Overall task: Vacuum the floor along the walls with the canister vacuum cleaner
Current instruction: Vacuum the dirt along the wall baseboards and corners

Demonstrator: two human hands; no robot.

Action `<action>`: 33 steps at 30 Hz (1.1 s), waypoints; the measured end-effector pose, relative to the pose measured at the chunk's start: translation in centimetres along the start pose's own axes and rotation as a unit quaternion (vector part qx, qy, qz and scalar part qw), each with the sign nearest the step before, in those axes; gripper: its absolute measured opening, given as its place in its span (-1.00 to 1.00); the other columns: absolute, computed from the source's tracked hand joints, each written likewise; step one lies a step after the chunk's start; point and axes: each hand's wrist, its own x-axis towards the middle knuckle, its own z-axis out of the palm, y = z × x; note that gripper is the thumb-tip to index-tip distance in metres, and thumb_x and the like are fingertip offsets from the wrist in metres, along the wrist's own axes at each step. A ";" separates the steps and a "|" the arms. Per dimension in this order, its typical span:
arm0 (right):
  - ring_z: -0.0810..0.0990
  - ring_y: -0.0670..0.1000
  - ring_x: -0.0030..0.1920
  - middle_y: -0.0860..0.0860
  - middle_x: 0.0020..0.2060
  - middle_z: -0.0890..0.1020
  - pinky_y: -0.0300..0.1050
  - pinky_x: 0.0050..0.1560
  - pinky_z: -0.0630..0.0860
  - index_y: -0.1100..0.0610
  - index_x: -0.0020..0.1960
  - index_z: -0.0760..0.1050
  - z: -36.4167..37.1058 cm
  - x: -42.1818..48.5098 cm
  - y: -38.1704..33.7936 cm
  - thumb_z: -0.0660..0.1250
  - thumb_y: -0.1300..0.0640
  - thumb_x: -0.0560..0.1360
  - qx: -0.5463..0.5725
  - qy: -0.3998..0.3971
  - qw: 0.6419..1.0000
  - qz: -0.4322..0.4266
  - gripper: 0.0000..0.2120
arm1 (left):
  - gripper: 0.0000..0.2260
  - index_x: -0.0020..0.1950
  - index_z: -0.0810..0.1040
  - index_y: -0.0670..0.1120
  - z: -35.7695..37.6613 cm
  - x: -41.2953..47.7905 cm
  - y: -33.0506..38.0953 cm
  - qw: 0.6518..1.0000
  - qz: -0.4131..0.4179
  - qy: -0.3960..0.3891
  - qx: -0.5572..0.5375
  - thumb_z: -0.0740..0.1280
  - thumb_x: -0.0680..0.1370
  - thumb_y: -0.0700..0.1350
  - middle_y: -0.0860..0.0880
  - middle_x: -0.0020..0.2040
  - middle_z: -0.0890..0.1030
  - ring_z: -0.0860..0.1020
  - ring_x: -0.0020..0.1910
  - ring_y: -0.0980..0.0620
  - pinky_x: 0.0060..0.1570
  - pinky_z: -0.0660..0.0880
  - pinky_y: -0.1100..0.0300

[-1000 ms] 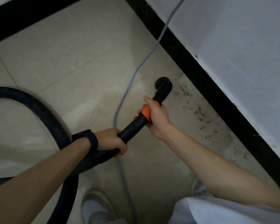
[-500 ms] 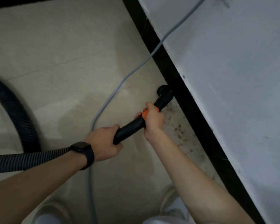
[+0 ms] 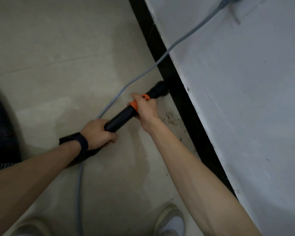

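– Gripping what, each of the hands?
– Left hand (image 3: 99, 132) wraps the rear end of the black rigid tube (image 3: 121, 119), right where the ribbed hose (image 3: 2, 125) joins. Right hand (image 3: 146, 108) clamps round the orange collar (image 3: 134, 104) further forward
– Nozzle?
– Round black nozzle (image 3: 160, 89) low at the beige tiled floor (image 3: 66, 65), right against the black baseboard (image 3: 186, 113) under the white wall (image 3: 245, 99)
– Dirt?
– Brown specks (image 3: 170, 118) on the floor beside the baseboard, near the right wrist
– Rest?
– Grey cable (image 3: 119, 94) comes down the wall, crosses the baseboard, passes under the tube, runs on between two pale shoes (image 3: 170, 222). Dark watch (image 3: 77, 140) on the left wrist
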 end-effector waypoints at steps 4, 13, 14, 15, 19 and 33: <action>0.72 0.08 -0.08 0.16 0.04 0.61 0.09 -0.04 0.71 0.18 0.36 0.22 0.6 0.3 -0.7 0.48 0.08 0.50 0.018 -0.002 1.000 0.008 -0.41 | -0.86 -0.18 0.59 -0.02 -1.0 0.8 0.3 0.999 0.005 0.017 0.044 0.52 0.35 -0.11 0.01 -0.37 0.63 0.60 -0.33 0.03 -0.36 0.41 0.26; 0.64 -0.03 -0.42 0.09 -0.22 0.54 0.12 -0.03 0.69 0.19 0.06 0.42 -2.5 -1.9 2.4 0.39 0.26 0.56 0.150 0.029 0.988 0.019 -0.84 | -0.83 -0.04 0.43 0.14 0.4 -2.3 0.5 0.974 0.088 0.009 0.210 0.36 0.46 0.09 0.03 -0.21 0.53 0.55 -0.22 -0.05 -0.24 0.49 0.17; 0.63 -0.01 -0.42 0.08 -0.25 0.52 0.18 0.00 0.67 0.17 0.00 0.41 -2.9 -2.3 2.7 0.39 0.27 0.56 0.166 0.033 0.985 0.024 -0.85 | -0.83 -0.03 0.41 0.13 0.7 -2.8 0.6 0.969 0.093 0.007 0.229 0.34 0.47 0.11 0.03 -0.20 0.53 0.53 -0.23 -0.04 -0.26 0.47 0.18; 0.60 0.00 -0.44 0.08 -0.29 0.51 0.16 -0.05 0.68 0.15 -0.04 0.41 -3.4 -2.5 3.0 0.39 0.28 0.55 0.180 0.037 0.983 0.026 -0.85 | -0.82 -0.01 0.40 0.13 1.2 -3.2 0.7 0.964 0.099 0.007 0.245 0.33 0.47 0.12 0.02 -0.20 0.53 0.53 -0.23 -0.05 -0.27 0.46 0.18; 0.53 0.01 -0.48 0.05 -0.40 0.48 -0.08 -0.38 0.59 0.14 -0.09 0.41 -4.0 -4.7 4.1 0.37 0.30 0.55 0.205 0.012 0.977 0.057 -0.84 | -0.77 0.08 0.39 0.08 2.7 -5.4 -0.1 0.950 0.108 0.008 0.292 0.28 0.50 0.13 0.02 -0.18 0.52 0.57 -0.19 -0.08 -0.28 0.46 0.17; 0.74 0.08 -0.14 0.08 -0.23 0.67 0.18 0.12 0.61 0.16 0.05 0.45 -3.5 -12.9 11.4 0.34 0.20 0.60 0.129 -0.074 0.979 0.142 -0.92 | -0.78 0.08 0.36 0.11 2.4 -11.9 -8.1 0.927 0.099 -0.036 0.361 0.24 0.52 0.16 0.09 -0.03 0.61 0.61 -0.08 -0.04 -0.24 0.36 0.16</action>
